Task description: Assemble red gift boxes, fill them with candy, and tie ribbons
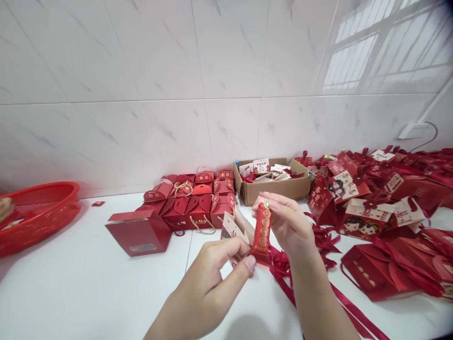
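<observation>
My right hand [292,224] pinches the top end of a slim red wrapped candy bar [262,231] with gold characters down its front. The bar is held nearly upright above the table. At its lower end, the thumb and fingers of my left hand [215,283] are closed on the wrapper. Just behind my hands is a cream and red printed gift box [233,229], partly covered by them. Dark red ribbons [283,264] lie beneath my right wrist.
Red gift boxes [187,215] stand in rows by the wall, with a larger red box [141,231] at their left. A cardboard box [272,189] holds printed cards. Many gift boxes [371,217] crowd the right. A red plastic basket [46,226] sits left, with another person's hand [5,208].
</observation>
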{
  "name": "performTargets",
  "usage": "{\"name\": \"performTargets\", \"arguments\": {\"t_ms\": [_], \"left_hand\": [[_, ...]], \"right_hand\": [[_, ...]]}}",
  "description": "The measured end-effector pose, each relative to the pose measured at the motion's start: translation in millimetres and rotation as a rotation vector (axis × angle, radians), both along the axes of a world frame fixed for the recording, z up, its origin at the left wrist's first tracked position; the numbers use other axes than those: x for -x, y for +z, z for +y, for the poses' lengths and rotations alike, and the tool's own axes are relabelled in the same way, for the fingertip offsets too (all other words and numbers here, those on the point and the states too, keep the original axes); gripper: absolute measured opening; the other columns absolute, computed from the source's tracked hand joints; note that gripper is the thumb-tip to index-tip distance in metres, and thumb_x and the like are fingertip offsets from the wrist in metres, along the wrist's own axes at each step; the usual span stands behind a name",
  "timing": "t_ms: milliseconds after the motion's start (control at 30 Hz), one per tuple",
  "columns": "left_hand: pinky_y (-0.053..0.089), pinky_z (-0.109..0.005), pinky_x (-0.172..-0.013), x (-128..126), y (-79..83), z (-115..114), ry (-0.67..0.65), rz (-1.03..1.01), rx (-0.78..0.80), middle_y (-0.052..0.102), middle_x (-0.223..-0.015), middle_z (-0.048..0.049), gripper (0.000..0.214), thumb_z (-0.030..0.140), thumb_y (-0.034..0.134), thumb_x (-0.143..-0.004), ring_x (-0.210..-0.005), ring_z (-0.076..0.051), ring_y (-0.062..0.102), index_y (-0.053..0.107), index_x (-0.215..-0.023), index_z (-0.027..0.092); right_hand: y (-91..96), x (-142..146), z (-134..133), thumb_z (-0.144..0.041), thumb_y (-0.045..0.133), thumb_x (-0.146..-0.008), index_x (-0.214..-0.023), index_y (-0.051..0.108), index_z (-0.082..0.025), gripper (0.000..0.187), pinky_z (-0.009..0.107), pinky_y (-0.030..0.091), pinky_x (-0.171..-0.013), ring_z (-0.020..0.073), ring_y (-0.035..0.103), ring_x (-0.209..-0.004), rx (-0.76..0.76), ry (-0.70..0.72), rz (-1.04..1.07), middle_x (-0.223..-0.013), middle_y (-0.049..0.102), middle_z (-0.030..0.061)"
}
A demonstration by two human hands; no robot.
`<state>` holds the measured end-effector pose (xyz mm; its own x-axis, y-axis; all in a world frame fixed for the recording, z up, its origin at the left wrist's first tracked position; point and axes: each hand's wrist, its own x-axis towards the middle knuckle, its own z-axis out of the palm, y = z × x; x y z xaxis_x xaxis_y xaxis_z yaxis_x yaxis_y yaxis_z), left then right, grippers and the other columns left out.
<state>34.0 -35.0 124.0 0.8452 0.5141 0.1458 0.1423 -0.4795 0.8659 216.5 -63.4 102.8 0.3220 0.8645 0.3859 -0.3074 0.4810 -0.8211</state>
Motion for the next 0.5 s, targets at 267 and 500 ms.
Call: {"name": "performTargets", "arguments": {"t_ms": [267, 500], "left_hand": [[0.044, -0.025, -0.07, -5.0, 0.3, 4.1, 0.017, -0.009, 0.011, 0.061, -0.075, -0.0011, 0.028, 0.034, 0.043, -0.095, -0.074, -0.014, 0.056, 0.055, -0.076, 0.017], [0.045, -0.024, -0.067, -9.4, -3.9, 10.0, 0.08, -0.085, 0.015, 0.061, -0.074, -0.0014, 0.027, 0.033, 0.044, -0.095, -0.071, -0.013, 0.056, 0.055, -0.076, 0.017]], "right_hand": [[1.3, -0.5, 0.1, -0.027, 0.065, -0.075, -0.076, 0.076, -0.023, 0.011, 0.029, 0.046, -0.064, 0.016, 0.056, -0.069, -0.033, -0.102, 0.017, -0.075, 0.066, 0.0028], [1.3, 0.5, -1.0, -0.035, 0.067, -0.08, -0.094, 0.075, -0.024, 0.019, 0.027, 0.052, -0.074, 0.0164, 0.064, -0.082, 0.039, 0.009, -0.003, -0.093, 0.072, 0.0043]]}}
